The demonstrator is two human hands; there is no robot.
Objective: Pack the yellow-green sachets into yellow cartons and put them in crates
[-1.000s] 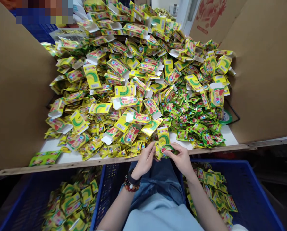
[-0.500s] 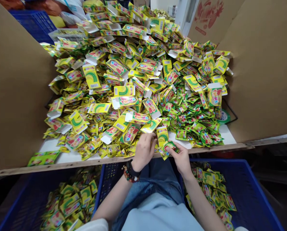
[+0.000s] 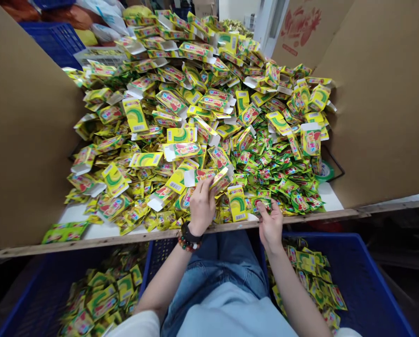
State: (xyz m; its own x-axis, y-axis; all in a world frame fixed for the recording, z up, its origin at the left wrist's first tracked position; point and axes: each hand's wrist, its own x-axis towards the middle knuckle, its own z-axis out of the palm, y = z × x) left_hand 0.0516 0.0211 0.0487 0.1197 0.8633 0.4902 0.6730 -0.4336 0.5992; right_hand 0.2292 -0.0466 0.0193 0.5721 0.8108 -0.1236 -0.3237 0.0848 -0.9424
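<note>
My left hand (image 3: 202, 208) is closed on a small yellow box (image 3: 221, 180), whose near end is tilted up off the pile. My right hand (image 3: 270, 227) pinches a green candy sachet (image 3: 257, 202) between thumb and fingers, at the front of the table. Between the two hands a yellow-green box (image 3: 237, 203) lies by the wooden edge. Around the left hand are many printed boxes, several with white flaps standing out. Beyond the right hand rises a heap of small green sachets (image 3: 265, 159).
Cardboard walls (image 3: 385, 117) flank the table on both sides. Blue crates (image 3: 367, 267) holding filled packs stand below its wooden front edge (image 3: 125, 238). Flat green packs (image 3: 65, 231) lie at the left corner, and a roll of tape (image 3: 325, 171) at the right.
My left hand has moved up and left and taken hold of a yellow box. My right hand has shifted slightly right with the green sachet, away from the box between the hands.
</note>
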